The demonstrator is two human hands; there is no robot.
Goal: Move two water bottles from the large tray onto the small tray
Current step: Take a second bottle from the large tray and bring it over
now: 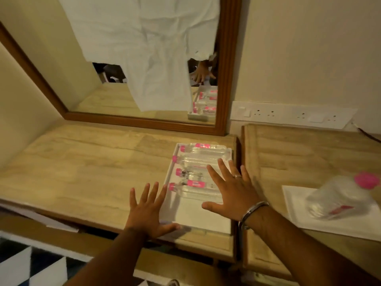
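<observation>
A large white tray (203, 218) lies on the wooden counter, with several clear water bottles with pink caps (199, 159) lying side by side in its far half. My left hand (148, 211) hovers open at the tray's near left corner. My right hand (233, 193), fingers spread, is above the tray's right side, over the bottles' ends, holding nothing. To the right, one more bottle (342, 198) with a pink cap rests tilted and blurred on the small white tray (296, 205).
A wood-framed mirror (144, 118) partly draped by a white cloth (152, 58) leans at the counter's back. A white socket panel (288, 114) is on the wall. A gap (240, 182) separates the two counter sections. Patterned floor shows below left.
</observation>
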